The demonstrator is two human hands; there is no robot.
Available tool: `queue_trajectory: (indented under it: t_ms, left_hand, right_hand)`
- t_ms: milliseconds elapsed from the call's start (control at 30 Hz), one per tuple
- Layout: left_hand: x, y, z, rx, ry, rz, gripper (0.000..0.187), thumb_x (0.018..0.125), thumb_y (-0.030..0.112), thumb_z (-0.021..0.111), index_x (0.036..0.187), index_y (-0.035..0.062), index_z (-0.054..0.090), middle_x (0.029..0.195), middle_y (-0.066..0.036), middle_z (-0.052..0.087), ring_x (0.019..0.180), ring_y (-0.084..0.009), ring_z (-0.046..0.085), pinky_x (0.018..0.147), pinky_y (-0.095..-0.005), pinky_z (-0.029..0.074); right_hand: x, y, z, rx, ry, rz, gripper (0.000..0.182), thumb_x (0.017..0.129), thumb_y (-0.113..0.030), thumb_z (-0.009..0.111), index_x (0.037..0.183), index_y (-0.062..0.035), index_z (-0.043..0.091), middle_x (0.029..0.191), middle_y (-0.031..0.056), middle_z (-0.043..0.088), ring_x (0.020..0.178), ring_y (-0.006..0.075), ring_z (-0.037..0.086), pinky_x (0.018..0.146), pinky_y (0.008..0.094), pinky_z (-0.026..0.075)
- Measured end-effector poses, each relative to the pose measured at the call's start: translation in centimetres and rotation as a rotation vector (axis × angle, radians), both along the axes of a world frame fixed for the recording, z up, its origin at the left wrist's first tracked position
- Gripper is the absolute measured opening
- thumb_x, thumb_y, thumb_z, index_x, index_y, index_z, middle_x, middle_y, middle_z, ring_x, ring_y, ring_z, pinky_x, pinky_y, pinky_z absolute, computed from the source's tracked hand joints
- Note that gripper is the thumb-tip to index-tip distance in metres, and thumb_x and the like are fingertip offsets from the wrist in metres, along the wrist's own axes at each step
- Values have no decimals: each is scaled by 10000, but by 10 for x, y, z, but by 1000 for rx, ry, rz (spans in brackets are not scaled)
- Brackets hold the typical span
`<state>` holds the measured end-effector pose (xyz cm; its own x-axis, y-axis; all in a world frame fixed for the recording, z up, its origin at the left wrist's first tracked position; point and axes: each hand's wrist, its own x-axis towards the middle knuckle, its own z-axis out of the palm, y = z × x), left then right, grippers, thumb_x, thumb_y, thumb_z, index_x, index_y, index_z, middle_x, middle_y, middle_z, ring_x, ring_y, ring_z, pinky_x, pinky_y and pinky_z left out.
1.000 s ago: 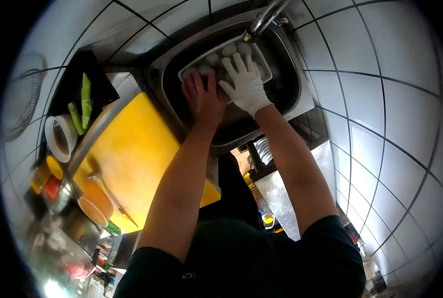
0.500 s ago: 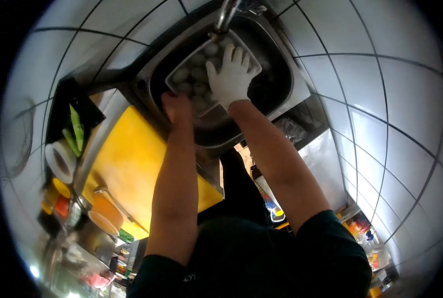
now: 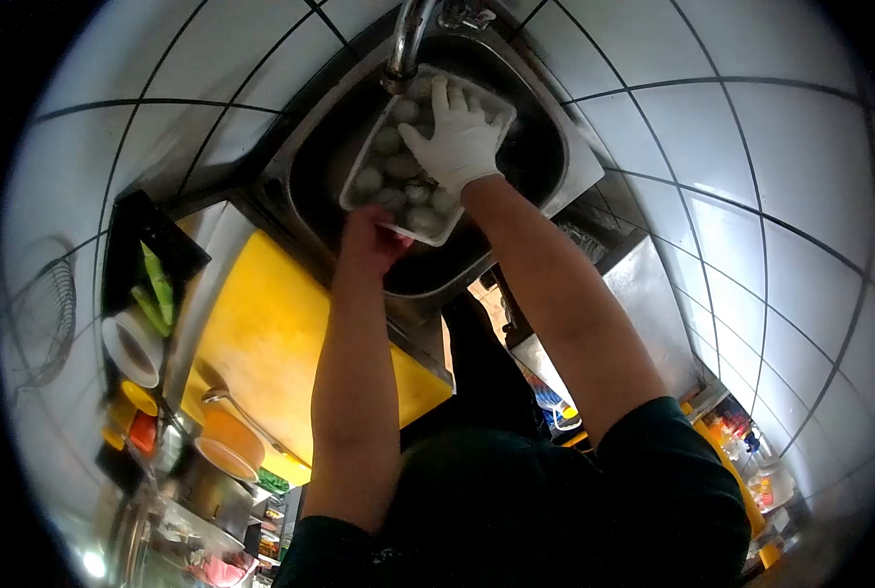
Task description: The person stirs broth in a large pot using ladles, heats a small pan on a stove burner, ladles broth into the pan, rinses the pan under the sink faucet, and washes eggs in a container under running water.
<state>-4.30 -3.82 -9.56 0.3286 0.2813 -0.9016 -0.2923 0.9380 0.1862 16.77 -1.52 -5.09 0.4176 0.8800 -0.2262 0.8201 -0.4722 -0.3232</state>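
Note:
A translucent rectangular container (image 3: 356, 173) with several pale, egg-like round items (image 3: 395, 167) is in the dark basin of a metal sink (image 3: 310, 147). My bare left hand (image 3: 375, 238) grips the container at its near left corner. My right hand (image 3: 454, 142), in a white glove, lies over the round items at the container's right side with its fingers spread. Above the container's far end hangs the metal faucet (image 3: 405, 49).
Left of the sink lies a yellow cutting board (image 3: 271, 323) with a ladle (image 3: 251, 421) and an orange container (image 3: 229, 441). Green vegetables (image 3: 156, 284) and a white bowl (image 3: 131, 348) are farther left. White tiled walls surround the sink.
The container has turned and its near end has shifted right and slightly toward me, together with my left hand. My gloved right hand stays over the items. The view has shifted a little.

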Motion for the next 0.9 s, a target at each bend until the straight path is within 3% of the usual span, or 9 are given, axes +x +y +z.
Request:
queue_trajectory:
  t_ms: [33, 133, 333, 433, 533, 633, 733, 900]
  left_hand:
    - [-3, 0, -5, -24, -98, -11, 316, 809, 203, 618, 1079, 39, 617, 1036, -113, 667, 854, -273, 661, 658, -431, 589]
    - [7, -3, 5, 29, 36, -74, 264, 868, 158, 545, 1078, 8, 602, 1137, -175, 630, 994, -355, 660, 765, -507, 623]
    - [20, -9, 48, 97, 118, -1, 281, 900, 135, 573, 1129, -28, 571, 1189, -220, 614, 1133, -400, 630, 903, -627, 579]
    - [10, -14, 41, 78, 163, 54, 279, 929, 131, 575, 1144, -46, 548, 1186, -235, 611, 1143, -415, 625, 932, -643, 565]
    - [-1, -17, 46, 145, 116, 113, 390, 817, 83, 649, 1186, -1, 556, 1027, -147, 592, 977, -353, 634, 829, -563, 590]
    - [4, -10, 80, 231, 334, -15, 448, 812, 62, 645, 1250, 37, 553, 1030, -125, 591, 943, -289, 626, 755, -479, 603]
    - [-2, -4, 89, 322, 364, -121, 361, 931, 132, 600, 1233, -46, 515, 1124, -190, 559, 1103, -351, 613, 831, -559, 612]
    - [10, -1, 130, 439, 582, -216, 455, 914, 111, 616, 1329, 27, 449, 1101, -151, 557, 1003, -303, 614, 772, -506, 615]
  right_hand:
    - [1, 0, 0, 17, 10, -6, 920, 889, -618, 586, 1586, -100, 283, 1569, 196, 405, 1431, 399, 397, 1129, 668, 280]
    - [4, 1, 1, 52, 50, -24, 929, 876, -642, 585, 1579, -104, 305, 1573, 194, 401, 1436, 401, 389, 1127, 669, 280]
    - [-1, -4, 8, 67, 83, -20, 1056, 819, -763, 555, 1593, -96, 286, 1603, 199, 355, 1458, 443, 340, 1144, 669, 248]
    - [-11, -5, 17, 81, 124, -51, 1070, 809, -775, 552, 1590, -91, 291, 1600, 204, 353, 1469, 452, 318, 1149, 688, 221]
    - [-18, -3, 21, 114, 211, -108, 1077, 811, -775, 556, 1592, -85, 283, 1597, 211, 353, 1477, 460, 297, 1147, 702, 209]
    - [-27, -1, 20, 179, 315, -189, 1076, 822, -762, 569, 1593, -75, 269, 1594, 218, 352, 1479, 476, 281, 1144, 702, 217]
    - [-35, -1, 28, 210, 429, -259, 1070, 836, -743, 583, 1591, -58, 255, 1586, 230, 358, 1480, 497, 259, 1156, 666, 239]
    - [-44, 0, 26, 266, 485, -335, 1070, 848, -730, 585, 1588, -36, 245, 1556, 258, 392, 1485, 521, 222, 1180, 581, 270]
